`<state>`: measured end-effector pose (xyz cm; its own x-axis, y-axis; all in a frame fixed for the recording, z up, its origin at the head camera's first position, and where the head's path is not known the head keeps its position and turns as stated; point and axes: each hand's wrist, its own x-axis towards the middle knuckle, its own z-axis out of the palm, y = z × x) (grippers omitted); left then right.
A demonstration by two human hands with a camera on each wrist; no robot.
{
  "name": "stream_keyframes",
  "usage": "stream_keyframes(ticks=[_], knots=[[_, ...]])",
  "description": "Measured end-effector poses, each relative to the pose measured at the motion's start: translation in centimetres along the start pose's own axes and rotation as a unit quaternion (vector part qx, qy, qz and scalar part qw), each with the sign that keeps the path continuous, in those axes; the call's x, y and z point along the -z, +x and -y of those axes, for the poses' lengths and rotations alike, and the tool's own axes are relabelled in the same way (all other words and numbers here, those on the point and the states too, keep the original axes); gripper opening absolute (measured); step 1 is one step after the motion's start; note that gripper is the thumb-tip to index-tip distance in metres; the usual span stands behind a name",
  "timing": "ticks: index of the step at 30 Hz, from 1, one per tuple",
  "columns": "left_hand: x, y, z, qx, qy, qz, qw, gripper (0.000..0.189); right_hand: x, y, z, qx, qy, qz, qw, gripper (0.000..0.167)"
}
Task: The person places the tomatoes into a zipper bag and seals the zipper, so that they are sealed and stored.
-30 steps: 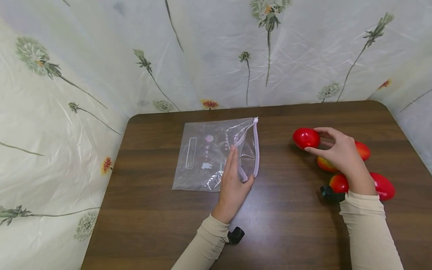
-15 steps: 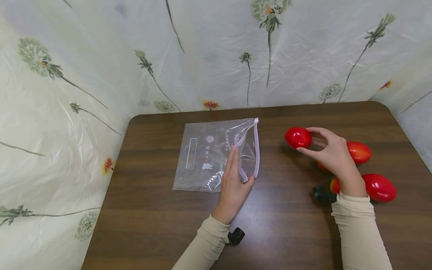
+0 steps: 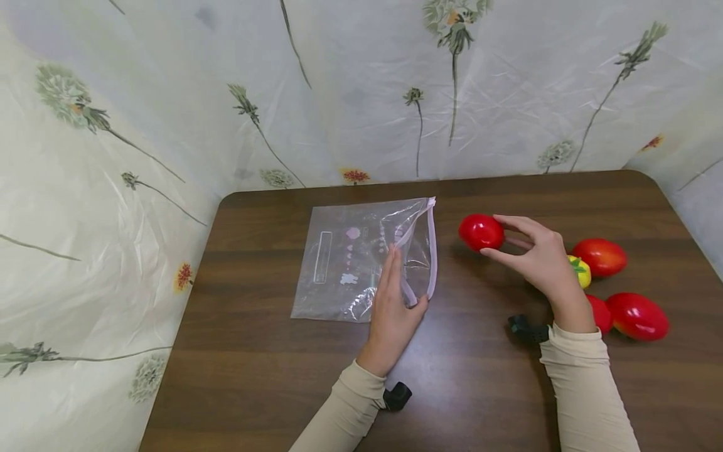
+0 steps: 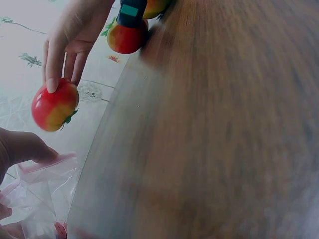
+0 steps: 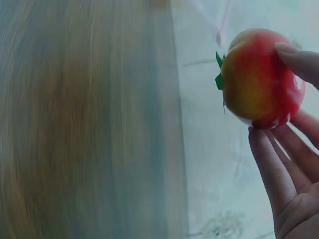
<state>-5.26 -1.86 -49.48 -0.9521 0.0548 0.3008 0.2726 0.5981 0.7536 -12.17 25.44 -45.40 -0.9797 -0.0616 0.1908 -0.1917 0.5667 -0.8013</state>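
A glossy red-and-yellow tomato (image 3: 480, 231) with a green calyx is pinched between the thumb and fingertips of my right hand (image 3: 536, 257). The right wrist view shows the thumb on one side of the tomato (image 5: 259, 79) and the fingers on the other. To the left, a transparent zip bag (image 3: 330, 301) with a pale purple zip strip lies flat, its mouth parted toward the right. My left hand (image 3: 392, 320) rests at that mouth with straight fingers along one lip and the thumb at the other. In the left wrist view, the thumb touches the bag's strip (image 4: 60, 160).
Several more glossy fruits lie on the right of the brown wooden table (image 3: 248, 389): an orange-red one (image 3: 601, 256), a yellow one with green leaves (image 3: 582, 273) and a red one (image 3: 638, 316) among them. A flower-printed sheet (image 3: 350, 94) hangs behind the table.
My right hand has carried the tomato leftward, nearer the bag, uncovering more of the fruits behind it. The left hand and the bag stay in place.
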Motion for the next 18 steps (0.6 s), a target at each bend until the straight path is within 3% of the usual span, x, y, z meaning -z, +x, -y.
stream_keyframes(ticks=[7,18], knots=[[-0.2,-0.1,0.0,0.013,-0.003,0.011,0.9998,0.104,-1.7,0.5,0.7,0.026,0.017,0.012,0.9995,0.065],[0.0,0.1,-0.3,0.004,0.012,0.015,0.9998,0.104,-3.6,1.3,1.9,0.043,0.010,0.046,0.9980,0.065]])
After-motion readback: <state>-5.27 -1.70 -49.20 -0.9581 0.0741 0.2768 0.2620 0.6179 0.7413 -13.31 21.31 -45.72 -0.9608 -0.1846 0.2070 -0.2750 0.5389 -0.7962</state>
